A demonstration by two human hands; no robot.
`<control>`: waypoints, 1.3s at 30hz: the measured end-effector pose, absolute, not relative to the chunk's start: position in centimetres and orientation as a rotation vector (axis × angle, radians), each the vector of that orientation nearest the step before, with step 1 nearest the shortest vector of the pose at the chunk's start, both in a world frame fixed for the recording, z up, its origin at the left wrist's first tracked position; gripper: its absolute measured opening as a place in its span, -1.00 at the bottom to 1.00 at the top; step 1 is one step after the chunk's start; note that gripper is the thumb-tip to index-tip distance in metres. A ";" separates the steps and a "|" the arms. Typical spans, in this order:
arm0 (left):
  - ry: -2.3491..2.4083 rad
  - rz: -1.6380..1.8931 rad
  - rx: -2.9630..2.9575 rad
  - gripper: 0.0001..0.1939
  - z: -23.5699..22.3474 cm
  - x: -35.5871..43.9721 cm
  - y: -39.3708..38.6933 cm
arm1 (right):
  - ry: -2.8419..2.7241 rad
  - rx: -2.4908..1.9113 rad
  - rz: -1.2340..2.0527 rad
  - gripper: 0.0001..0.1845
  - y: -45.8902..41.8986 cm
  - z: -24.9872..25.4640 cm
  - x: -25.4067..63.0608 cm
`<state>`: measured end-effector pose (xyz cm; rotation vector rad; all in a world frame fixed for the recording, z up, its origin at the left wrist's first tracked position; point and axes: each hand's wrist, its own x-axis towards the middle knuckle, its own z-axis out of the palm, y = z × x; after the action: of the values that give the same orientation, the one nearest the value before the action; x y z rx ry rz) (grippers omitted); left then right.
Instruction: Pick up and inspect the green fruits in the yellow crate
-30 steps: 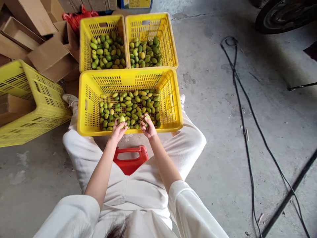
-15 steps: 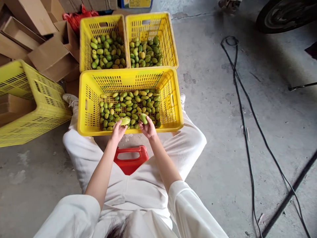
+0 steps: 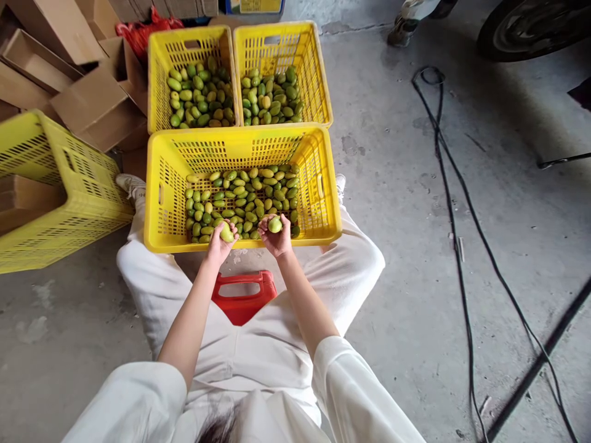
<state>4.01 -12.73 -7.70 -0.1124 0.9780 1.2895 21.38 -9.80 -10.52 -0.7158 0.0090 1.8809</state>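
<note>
Over the near rim of a yellow crate (image 3: 240, 146), my left hand (image 3: 218, 245) is closed around a green mango (image 3: 226, 232). A second green mango (image 3: 275, 224) rests in the curled fingers of my right hand (image 3: 279, 245), one rounded end facing up. The two hands are apart, a short gap between them. Many small green and yellowish mangoes (image 3: 250, 198) lie on the crate's slotted floor just beyond my fingers.
Behind stand two yellow crates, the left one (image 3: 159, 80) and the right one (image 3: 318, 74), both holding mangoes. A tilted yellow crate (image 3: 87, 178) and cardboard boxes (image 3: 95, 101) are at left. A red plastic stool (image 3: 244, 304) is beneath me. Black cable (image 3: 455, 209) and a person's shoe (image 3: 401, 32) are right.
Both mangoes have been turned in my fingers; they now show their rounded ends instead of their sides. A person's foot has come further into view at the top right.
</note>
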 end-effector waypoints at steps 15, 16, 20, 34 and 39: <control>0.910 1.284 -0.178 -0.59 -7.7 3.4 -13.1 | 0.076 -0.640 1.953 -0.56 -10.1 -9.5 22.1; 0.924 1.263 -0.164 -0.58 -7.9 3.3 -13.1 | 0.059 -0.642 1.964 -0.54 -10.2 -9.4 22.2; 0.930 1.244 -0.069 -0.56 -8.6 3.1 -13.3 | -0.049 -0.700 1.982 -0.41 -10.3 -9.4 22.1; 0.904 1.196 0.033 -0.56 -8.6 2.7 -13.9 | -0.044 -0.727 1.954 -0.78 -10.4 -9.8 22.0; 0.964 1.173 0.052 -0.53 -8.4 3.1 -13.9 | -0.132 -0.738 1.941 -0.47 -10.5 -9.7 21.8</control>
<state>3.11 -13.91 -8.35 0.0521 0.9639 1.1733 21.85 -10.47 -9.67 -0.7377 -0.1323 1.9407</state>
